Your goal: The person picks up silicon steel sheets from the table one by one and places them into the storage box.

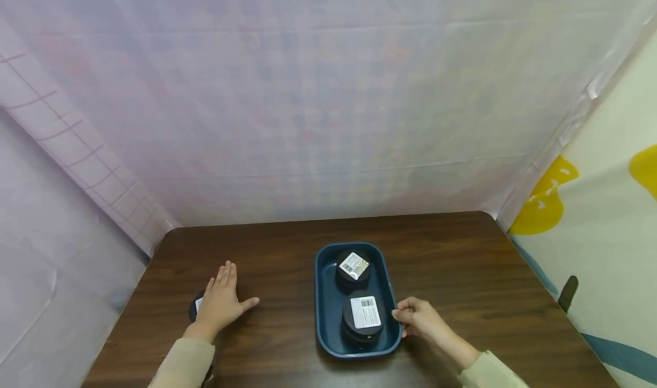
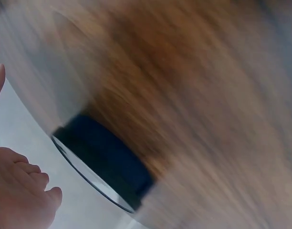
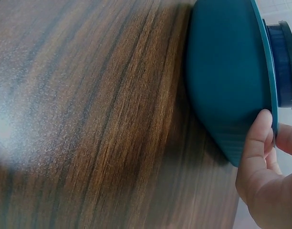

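A dark blue rectangular tray (image 1: 318, 302) stands on the table, holding two round black-lidded jars with white labels. The farther jar (image 1: 354, 269) is near the back of the tray, and the nearer jar (image 1: 363, 319) sits toward its front. At the tray's right rim, my right hand (image 1: 421, 319) pinches the edge between thumb and fingers; the right wrist view shows this close up. On the left, my left hand (image 1: 223, 302) is spread, palm down, partly covering a third jar (image 1: 193, 308) on the table. That jar (image 2: 103, 164) appears on its own in the blurred left wrist view, apart from the fingers.
The brown wood-grain table (image 1: 462, 262) has its back edge against a pale hanging sheet (image 1: 328, 120). Another sheet (image 1: 46, 262) borders the left side, and a cream one (image 1: 605, 251) with yellow shapes borders the right.
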`<state>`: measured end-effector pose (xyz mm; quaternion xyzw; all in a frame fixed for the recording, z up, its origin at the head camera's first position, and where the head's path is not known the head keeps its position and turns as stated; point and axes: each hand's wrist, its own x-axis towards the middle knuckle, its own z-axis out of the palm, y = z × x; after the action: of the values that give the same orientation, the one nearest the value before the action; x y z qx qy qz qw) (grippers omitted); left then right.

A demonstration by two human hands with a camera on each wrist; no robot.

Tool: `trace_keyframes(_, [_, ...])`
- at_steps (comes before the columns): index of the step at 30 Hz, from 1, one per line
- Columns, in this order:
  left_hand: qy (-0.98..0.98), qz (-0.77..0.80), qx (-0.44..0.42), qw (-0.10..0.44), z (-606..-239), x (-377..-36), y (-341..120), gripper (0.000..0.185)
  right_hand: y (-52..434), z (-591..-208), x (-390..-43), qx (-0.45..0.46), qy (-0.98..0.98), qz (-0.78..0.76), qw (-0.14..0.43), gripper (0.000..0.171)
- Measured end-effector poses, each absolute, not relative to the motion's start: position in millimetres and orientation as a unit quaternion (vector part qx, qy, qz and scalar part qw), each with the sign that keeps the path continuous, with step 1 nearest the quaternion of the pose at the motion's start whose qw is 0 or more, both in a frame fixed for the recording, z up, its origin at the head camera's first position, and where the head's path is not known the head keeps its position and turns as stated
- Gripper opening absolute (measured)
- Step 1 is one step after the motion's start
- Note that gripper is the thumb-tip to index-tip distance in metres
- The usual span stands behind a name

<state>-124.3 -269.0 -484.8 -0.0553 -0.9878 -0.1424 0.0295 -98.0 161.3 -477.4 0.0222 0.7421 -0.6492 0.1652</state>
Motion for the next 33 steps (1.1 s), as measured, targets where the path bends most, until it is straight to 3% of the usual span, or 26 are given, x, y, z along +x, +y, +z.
trace_keyframes(17, [-0.982, -0.183, -0.003, -0.037, -482.3, -102.5, -300.6, 0.1, 162.2, -476.0, -99.0, 0.022, 0.746, -0.644, 0.171, 0.025])
trace_keyframes(33, [-0.984, -0.176, 0.026, -0.02, -488.5, -94.8, -314.3, 0.098, 161.8, -477.7, -98.7, 0.019, 0.743, -0.647, 0.173, 0.022])
